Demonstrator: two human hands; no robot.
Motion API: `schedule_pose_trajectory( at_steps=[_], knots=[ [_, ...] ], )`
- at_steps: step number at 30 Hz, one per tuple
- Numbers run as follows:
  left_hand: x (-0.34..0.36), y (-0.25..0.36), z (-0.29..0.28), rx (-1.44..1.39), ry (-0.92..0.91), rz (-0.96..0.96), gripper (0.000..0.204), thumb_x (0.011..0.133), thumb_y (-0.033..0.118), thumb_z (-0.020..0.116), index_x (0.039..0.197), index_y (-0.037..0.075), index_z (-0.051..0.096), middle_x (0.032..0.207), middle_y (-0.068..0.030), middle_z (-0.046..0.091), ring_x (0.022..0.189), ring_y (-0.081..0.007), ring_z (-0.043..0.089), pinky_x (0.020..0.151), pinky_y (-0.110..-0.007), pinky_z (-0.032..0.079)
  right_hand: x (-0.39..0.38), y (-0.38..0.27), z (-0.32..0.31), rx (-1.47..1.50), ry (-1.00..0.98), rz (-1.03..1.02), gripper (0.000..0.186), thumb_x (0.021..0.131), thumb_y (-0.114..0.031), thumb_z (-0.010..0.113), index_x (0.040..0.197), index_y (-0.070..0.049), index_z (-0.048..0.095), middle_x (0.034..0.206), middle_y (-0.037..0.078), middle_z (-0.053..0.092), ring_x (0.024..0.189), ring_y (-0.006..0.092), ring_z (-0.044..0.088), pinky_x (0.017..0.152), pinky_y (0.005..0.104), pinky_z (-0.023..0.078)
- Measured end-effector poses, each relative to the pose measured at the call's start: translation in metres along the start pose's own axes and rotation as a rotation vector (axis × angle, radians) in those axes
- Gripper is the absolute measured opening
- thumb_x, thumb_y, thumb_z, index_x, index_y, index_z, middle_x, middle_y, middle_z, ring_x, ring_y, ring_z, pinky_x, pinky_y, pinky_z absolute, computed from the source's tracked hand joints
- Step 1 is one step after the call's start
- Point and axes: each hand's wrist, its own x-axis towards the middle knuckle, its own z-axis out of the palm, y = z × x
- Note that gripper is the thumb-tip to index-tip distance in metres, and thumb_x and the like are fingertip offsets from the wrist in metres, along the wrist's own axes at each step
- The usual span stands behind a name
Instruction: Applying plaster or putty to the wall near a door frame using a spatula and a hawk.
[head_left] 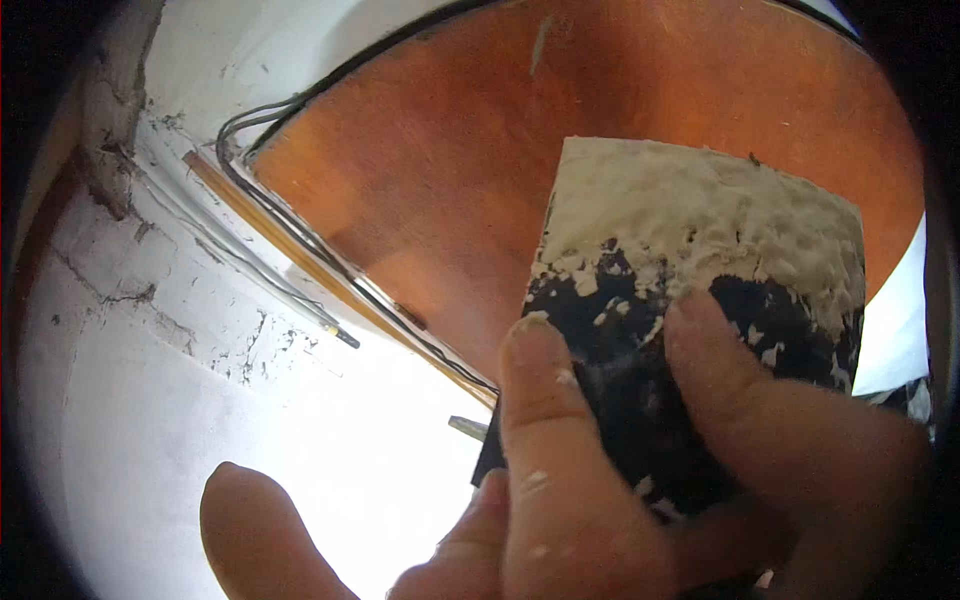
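Close up, the right hand [640,470] grips a putty knife [690,300], a broad dark blade. Two fingers [545,420] press flat on the blade's near face; the handle is hidden under the hand. The working edge is loaded with a thick band of pale putty [700,210], lumpy and smeared down toward the fingertips.

Position: the knife sits in the right half of the view, held up in front of an orange-brown wooden panel [430,180]. Whether the edge touches the panel cannot be told.

Orientation: the long axis of the tool runs from the hand at the lower edge up toward the top, leaning slightly right. The working edge points up and away from the person and runs left to right, dropping a little on the right side.

Left hand [260,540]: only one rounded finger shows at the lower left, holding nothing visible; open or closed cannot be told.

Surroundings: a white, cracked wall [180,330] to the left, black cables [290,230] along the panel's border beside a narrow wooden strip [250,210].

Judgement on technique: keep both fingers pressing evenly so the edge meets the surface along its full width, hold the blade at a shallow angle, and draw steadily so the putty spreads thin rather than dropping off in lumps.
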Motion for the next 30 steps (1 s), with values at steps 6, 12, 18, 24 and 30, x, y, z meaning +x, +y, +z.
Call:
schedule_pose_trajectory(
  at_steps=[6,12,18,24,30],
  knots=[
    [0.015,0.001,0.002,-0.010,-0.018,0.030,0.010,0.077,0.011,0.062,0.083,0.006,0.056,0.076,-0.0052,0.054,0.059,-0.0153,0.062,0.048,-0.029,0.049,-0.021,-0.016,0.003,0.002,0.027,-0.067,0.046,0.090,-0.036,0.049,0.118,0.001,0.054,0.106,0.013,0.064,0.097,0.0251,0.062,0.087,0.0387,0.050],
    [0.009,0.004,0.021,-0.061,-0.043,0.012,0.010,0.077,0.013,0.062,0.080,0.007,0.055,0.072,-0.0040,0.052,0.056,-0.0145,0.062,0.045,-0.029,0.049,-0.007,0.001,0.010,-0.026,-0.048,-0.044,0.048,0.091,-0.037,0.049,0.121,0.000,0.052,0.111,0.014,0.062,0.101,0.0262,0.061,0.090,0.0408,0.049],
    [0.006,0.000,0.047,-0.224,-0.179,-0.049,0.011,0.076,0.014,0.063,0.077,0.007,0.053,0.069,-0.0028,0.049,0.054,-0.0137,0.061,0.043,-0.029,0.048,-0.006,-0.011,-0.010,0.020,-0.011,-0.146,0.047,0.090,-0.036,0.049,0.121,0.000,0.052,0.110,0.014,0.063,0.100,0.0270,0.061,0.090,0.0402,0.049],
    [-0.070,-0.013,0.093,-0.882,0.005,-0.528,0.013,0.067,-0.004,0.064,0.080,0.000,0.061,0.079,-0.0108,0.062,0.058,-0.0214,0.061,0.051,-0.033,0.049,-0.002,-0.011,-0.034,0.084,0.051,-0.090,0.052,0.089,-0.038,0.048,0.123,0.000,0.051,0.112,0.016,0.062,0.102,0.0316,0.060,0.094,0.0433,0.046],
    [-0.154,0.010,0.201,-1.174,0.124,-1.315,0.019,0.078,0.008,0.071,0.090,-0.002,0.061,0.075,-0.0029,0.060,0.071,-0.0097,0.054,0.065,-0.025,0.047,-0.001,-0.021,-0.038,0.138,-0.028,-0.120,0.051,0.089,-0.033,0.049,0.127,0.001,0.046,0.119,0.018,0.058,0.109,0.0325,0.056,0.097,0.0452,0.044]
  ],
)
